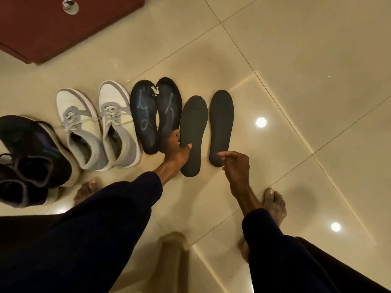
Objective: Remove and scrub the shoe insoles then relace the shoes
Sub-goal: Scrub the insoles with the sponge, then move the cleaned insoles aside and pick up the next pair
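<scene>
Tile floor point(296, 60); grey insole point(193, 123) sits right of white shoes point(95, 127).
My left hand point(177, 153) pinches its left edge; right hand point(237, 168) curled over rightmost insole point(221, 119) heel, grip unclear. Light, floppy: I'd lift by edge.

We stretch both arms forward and down, the dark navy sleeves point(127, 208) ending short of the wrists and leaving the forearms bare. Our left hand point(178, 154) grips a dark grey insole point(193, 127) at its near left edge, with the thumb laid across the top face and the fingers tucked round the side. Our right hand point(236, 167) hangs just to the right with its wrist bent. Its fingers are loosely curled and the forefinger points left over the heel of a second insole point(221, 121). Whether it touches or holds that one, we cannot tell.
</scene>
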Motion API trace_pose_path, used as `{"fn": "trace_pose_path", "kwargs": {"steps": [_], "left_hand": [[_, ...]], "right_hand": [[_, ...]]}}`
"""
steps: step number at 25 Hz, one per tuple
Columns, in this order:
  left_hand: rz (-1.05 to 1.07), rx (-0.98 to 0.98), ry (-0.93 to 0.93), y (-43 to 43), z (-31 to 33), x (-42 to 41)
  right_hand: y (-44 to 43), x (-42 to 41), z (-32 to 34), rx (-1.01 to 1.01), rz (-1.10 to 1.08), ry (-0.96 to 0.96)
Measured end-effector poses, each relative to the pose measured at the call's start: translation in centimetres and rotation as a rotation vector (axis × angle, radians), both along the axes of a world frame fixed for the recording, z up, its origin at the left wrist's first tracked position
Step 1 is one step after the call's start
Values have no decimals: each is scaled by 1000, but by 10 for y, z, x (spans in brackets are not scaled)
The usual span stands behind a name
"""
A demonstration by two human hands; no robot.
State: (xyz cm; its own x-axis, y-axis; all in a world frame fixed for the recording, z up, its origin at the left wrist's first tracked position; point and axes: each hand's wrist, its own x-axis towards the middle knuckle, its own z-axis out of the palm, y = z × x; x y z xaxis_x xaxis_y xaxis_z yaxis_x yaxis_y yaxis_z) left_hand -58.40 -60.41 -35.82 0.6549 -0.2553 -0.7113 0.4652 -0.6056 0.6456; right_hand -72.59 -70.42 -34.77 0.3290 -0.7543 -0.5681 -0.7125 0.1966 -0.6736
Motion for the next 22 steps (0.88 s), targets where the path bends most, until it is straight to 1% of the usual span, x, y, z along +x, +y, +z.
{"fn": "trace_pose_path", "kwargs": {"steps": [5,9,11,14,17,22], "left_hand": [[117,6,-39,-20,-36,10],[167,27,-126,-14,-50,-3],[152,43,-164,-9,-55,-14],[86,98,-217,-5,-58,-27],[94,148,-226,-4,-58,-29],[169,101,-82,10,-43,-22]], "right_hand": [[-20,17,-43,-63,-79,169],[-15,24,-69,-166,-5,313],[-12,25,-77,-173,6,348],[-13,24,-80,-161,-70,322],[-18,20,-73,-139,-139,241],[-20,14,-46,-89,-198,133]]}}
